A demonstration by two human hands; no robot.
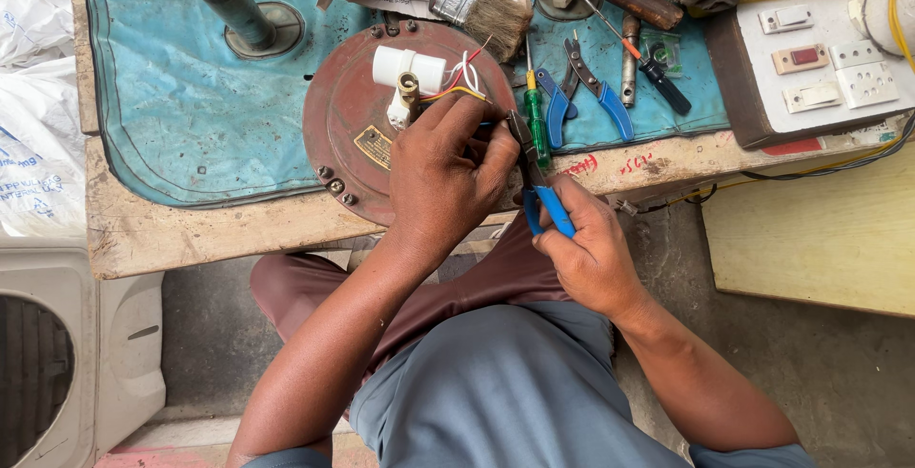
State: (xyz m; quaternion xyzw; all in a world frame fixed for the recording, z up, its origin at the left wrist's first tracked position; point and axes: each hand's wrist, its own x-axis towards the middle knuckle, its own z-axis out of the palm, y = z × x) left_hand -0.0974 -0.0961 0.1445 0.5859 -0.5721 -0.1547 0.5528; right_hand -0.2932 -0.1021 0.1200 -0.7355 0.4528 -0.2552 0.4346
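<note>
A round rust-brown motor housing (348, 115) lies flat on the blue mat (191, 96) at the front edge of the wooden surface (172, 230), with a white cylindrical capacitor (408, 66) and a small bundle of red, white and yellow wires (462, 75) resting on top of it. The left hand (443, 177) lies over the near side of the housing, its fingers (467, 120) curled closed and pinching the wire ends, though what exactly sits between the fingertips is hidden. The right hand (591, 249) is just beside it, fingers wrapped shut around the blue handles of a pair of pliers (538, 187), whose dark nose points up to meet the left fingertips. Behind them on the mat lie a green screwdriver (537, 115), a second pair of blue-handled pliers (586, 87), a paintbrush (481, 10) and a black-handled tester (658, 72). A switchboard (820, 58) sits at the right.
</note>
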